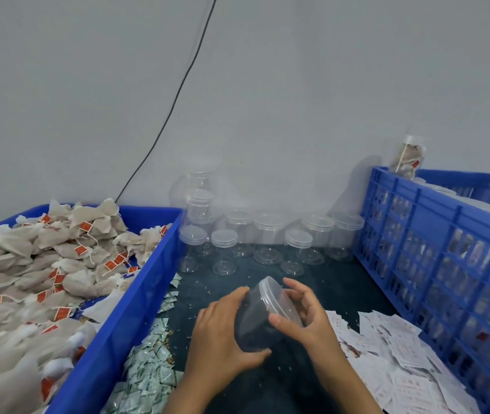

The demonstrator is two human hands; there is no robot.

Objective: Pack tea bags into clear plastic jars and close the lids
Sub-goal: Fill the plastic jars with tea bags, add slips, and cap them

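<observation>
Early going — the left hand (223, 327) grips an empty jar (263, 318) tilted over the table, the right hand (306, 315) pinches its lid (279, 301), while bags (58, 264) fill the tray and a row of jars (267, 237) waits.

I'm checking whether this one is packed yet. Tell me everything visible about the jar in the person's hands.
The jar is clear plastic, round, with a ribbed clear lid on it. It looks empty: no tea bags show inside. It is tilted, lid toward upper right, above the dark table. The left hand grips its body and base; the right hand curls round the lid rim.
</observation>
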